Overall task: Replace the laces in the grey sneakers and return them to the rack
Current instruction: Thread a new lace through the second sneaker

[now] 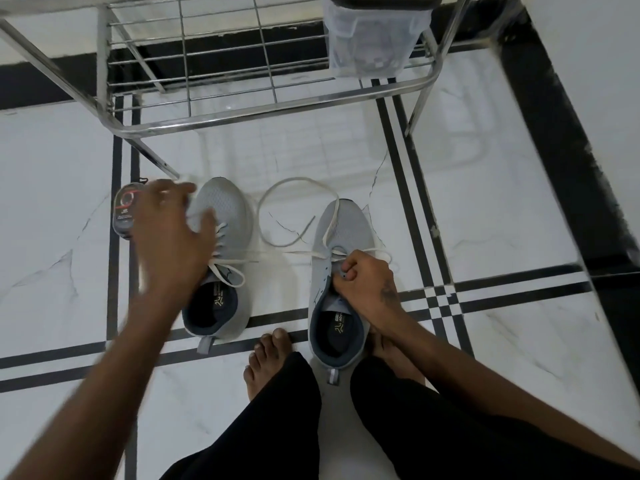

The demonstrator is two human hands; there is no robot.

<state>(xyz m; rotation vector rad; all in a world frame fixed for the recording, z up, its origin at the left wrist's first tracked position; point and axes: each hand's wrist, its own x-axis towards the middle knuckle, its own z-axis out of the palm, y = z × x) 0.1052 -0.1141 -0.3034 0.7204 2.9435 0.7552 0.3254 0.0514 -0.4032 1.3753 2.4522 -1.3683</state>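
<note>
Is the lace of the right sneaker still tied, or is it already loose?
Loose. The lace trails from the right sneaker in an open loop on the floor, with no knot; the right hand grips at its eyelets.

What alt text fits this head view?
A person's right hand pinches the white lace at the right grey sneaker; the blurred left hand reaches over the left grey sneaker, below a steel rack.

Left hand (169, 230) motion-blurred at centre left, hiding part of the small dark package (124, 216), rack (242, 112) cut off by top edge
</note>
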